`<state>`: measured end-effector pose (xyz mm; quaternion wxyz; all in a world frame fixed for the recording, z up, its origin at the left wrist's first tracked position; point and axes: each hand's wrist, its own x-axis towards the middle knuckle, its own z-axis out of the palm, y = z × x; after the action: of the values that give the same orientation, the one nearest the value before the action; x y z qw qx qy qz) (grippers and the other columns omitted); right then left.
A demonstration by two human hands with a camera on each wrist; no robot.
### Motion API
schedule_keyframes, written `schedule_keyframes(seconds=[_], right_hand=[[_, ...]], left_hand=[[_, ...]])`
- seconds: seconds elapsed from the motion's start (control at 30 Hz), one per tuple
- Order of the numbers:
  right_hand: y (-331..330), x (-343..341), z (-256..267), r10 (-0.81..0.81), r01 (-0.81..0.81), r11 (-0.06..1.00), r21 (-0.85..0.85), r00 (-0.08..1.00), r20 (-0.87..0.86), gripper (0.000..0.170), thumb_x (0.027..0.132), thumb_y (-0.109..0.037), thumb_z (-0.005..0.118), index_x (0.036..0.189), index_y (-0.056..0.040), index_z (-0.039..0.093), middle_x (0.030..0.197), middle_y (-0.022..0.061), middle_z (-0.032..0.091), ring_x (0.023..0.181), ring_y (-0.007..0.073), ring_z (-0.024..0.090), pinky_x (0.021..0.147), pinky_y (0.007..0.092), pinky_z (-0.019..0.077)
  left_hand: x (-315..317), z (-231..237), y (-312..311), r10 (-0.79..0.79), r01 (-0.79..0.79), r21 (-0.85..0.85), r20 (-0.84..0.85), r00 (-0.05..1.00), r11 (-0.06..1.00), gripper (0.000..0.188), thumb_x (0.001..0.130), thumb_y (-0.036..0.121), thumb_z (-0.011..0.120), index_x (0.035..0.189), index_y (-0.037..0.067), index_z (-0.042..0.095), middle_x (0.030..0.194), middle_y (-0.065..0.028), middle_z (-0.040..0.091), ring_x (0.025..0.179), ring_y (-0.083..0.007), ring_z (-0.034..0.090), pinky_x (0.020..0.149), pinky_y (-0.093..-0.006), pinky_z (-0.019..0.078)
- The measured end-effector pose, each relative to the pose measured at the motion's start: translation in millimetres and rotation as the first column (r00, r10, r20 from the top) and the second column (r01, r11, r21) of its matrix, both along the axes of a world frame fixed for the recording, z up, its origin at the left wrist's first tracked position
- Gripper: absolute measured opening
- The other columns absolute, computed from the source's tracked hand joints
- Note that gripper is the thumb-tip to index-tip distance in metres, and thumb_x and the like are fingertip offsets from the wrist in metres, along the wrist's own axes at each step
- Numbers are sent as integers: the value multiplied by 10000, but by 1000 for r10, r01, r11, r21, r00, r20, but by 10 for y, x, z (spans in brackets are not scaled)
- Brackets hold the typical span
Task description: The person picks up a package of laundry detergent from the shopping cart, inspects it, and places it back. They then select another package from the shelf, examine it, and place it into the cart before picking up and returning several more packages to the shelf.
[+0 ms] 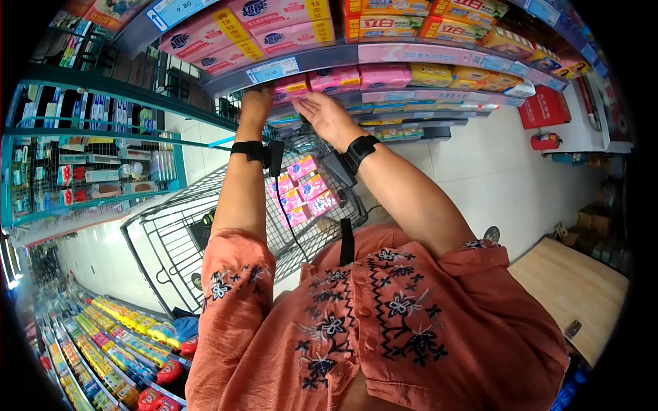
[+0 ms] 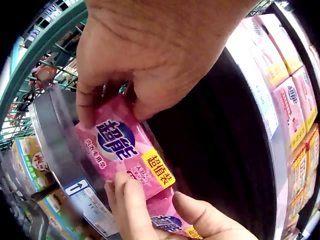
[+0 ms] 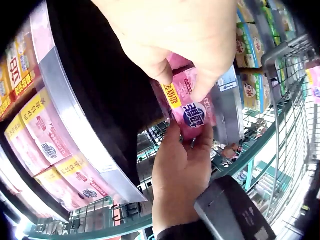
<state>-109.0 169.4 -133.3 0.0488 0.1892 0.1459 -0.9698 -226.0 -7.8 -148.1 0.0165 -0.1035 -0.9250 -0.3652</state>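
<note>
A pink soap pack with a yellow label lies at the end of a low shelf. My left hand grips its outer end between thumb and fingers. At the other end, my right hand has its thumb and fingers on either side of the pack, as the right wrist view shows. Another pink pack sits right beside it, partly covered by the right hand. More pink soap packs continue along the shelf. Below my arms, several pink packs lie in a wire shopping cart.
Above, the upper shelf carries pink boxes and orange boxes. A green wire rack of small goods stands at the left. On the right are a red fire extinguisher and a wooden tabletop. Bottles fill the lower-left shelves.
</note>
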Motion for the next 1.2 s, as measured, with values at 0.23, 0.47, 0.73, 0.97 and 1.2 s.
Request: schedule_keyframes(seconds=[0.23, 0.47, 0.73, 0.97, 1.2], right_hand=[[86, 65, 0, 78, -79, 995, 57, 997, 13, 119, 943, -44, 591, 996, 62, 580, 1187, 251, 612, 1200, 379, 585, 1110, 477, 452], [228, 116, 12, 115, -100, 983, 156, 989, -91, 205, 952, -88, 601, 1064, 80, 564, 1251, 275, 576, 1247, 391, 553, 1113, 489, 445], [114, 174, 144, 115, -115, 993, -2, 990, -80, 251, 937, -113, 621, 1117, 56, 574, 1276, 272, 587, 1252, 385, 553, 1116, 491, 437], [318, 224, -53, 170, -160, 979, 128, 983, -75, 244, 964, -148, 593, 1114, 43, 570, 1271, 269, 587, 1228, 396, 570, 1082, 507, 466], [568, 197, 96, 89, -76, 984, 159, 993, -75, 253, 972, -135, 569, 1107, 76, 535, 1329, 298, 531, 1276, 421, 523, 1116, 533, 427]], left_hand=[[156, 104, -1, 1, -35, 276, 123, 992, 961, 259, 919, 204, 566, 1067, 17, 668, 911, -86, 680, 729, -184, 635, 659, -323, 513], [152, 87, -21, 42, -80, 230, 166, 985, 970, 247, 919, 186, 572, 1075, 21, 670, 905, -73, 678, 713, -175, 621, 658, -310, 512], [182, 166, 33, 55, -115, 239, 244, 968, 964, 205, 914, 173, 576, 1020, 25, 669, 872, -61, 668, 710, -177, 613, 640, -310, 498], [80, 22, -147, -94, 31, 275, 219, 971, 961, 253, 930, 218, 605, 1104, 39, 648, 898, -55, 665, 742, -169, 605, 671, -326, 497], [132, 43, -63, -15, -22, 234, 157, 987, 972, 376, 908, 307, 587, 1135, 14, 652, 922, -170, 691, 847, -310, 648, 785, -399, 495]])
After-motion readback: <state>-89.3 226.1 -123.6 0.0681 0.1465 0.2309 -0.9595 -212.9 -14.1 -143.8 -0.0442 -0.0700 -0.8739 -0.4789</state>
